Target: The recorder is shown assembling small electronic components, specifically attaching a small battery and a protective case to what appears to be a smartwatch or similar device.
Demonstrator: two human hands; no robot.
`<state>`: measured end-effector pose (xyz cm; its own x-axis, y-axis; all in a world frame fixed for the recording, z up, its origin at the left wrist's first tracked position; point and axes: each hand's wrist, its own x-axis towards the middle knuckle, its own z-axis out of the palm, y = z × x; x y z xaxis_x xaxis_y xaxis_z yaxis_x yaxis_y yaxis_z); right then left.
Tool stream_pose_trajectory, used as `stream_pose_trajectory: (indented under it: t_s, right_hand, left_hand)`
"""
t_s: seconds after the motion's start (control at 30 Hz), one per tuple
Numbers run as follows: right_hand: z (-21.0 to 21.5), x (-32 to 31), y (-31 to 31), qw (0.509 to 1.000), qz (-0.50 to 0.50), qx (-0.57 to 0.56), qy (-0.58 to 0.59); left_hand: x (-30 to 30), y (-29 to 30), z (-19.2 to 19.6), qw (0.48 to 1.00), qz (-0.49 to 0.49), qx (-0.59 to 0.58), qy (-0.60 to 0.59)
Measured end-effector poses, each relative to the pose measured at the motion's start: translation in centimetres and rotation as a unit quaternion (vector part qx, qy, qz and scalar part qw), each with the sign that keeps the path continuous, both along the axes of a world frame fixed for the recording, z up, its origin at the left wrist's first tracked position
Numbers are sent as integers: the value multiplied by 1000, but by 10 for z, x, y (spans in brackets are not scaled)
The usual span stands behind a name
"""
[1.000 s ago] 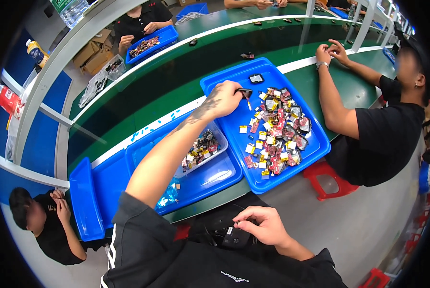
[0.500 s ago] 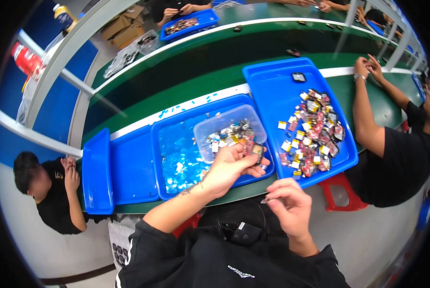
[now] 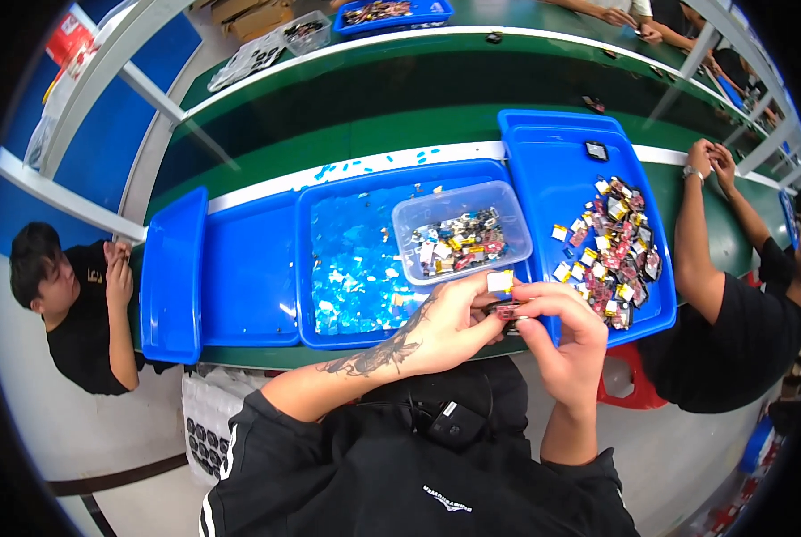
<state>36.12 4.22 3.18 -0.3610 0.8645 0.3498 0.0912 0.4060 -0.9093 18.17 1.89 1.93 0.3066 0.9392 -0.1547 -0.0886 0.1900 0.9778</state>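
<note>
In front of my body, both hands meet over the near edge of the trays. My left hand (image 3: 450, 333) is closed on a small electronic module with a red circuit board (image 3: 506, 311) and a dark edge. A white-and-yellow battery piece (image 3: 501, 282) stands up at its far side. The right hand (image 3: 566, 345) pinches with thumb and forefinger at the module's right edge; whatever lies between those fingertips is too small to make out. Just beyond my left hand is a clear plastic box (image 3: 399, 228) of mixed small parts.
The clear box stands in a blue tray (image 3: 304, 268) scattered with shiny blue film pieces. At right, another blue tray (image 3: 539, 148) holds heaped modules (image 3: 620, 246) and a black square part (image 3: 596, 150). Further blue trays (image 3: 172, 277) stand left. Co-workers sit on both sides.
My right hand has risen to meet the left at the module, from lower down where it held a thin sliver. The left hand has turned the module, and the whole view has shifted.
</note>
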Motion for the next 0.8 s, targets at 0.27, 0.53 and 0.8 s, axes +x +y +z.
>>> stream_pose_trajectory:
  t_s: [0.27, 0.53, 0.8]
  right_hand:
    - [-5, -1, -3, 993, 8, -72, 89]
    - [-12, 4, -1, 965, 4, -163, 203]
    - [-13, 4, -9, 940, -26, -222, 257]
  left_hand:
    - [1, -10, -7, 985, 43, -85, -146]
    - [2, -19, -3, 969, 79, -126, -195]
    - [3, -25, -1, 975, 84, -93, -183]
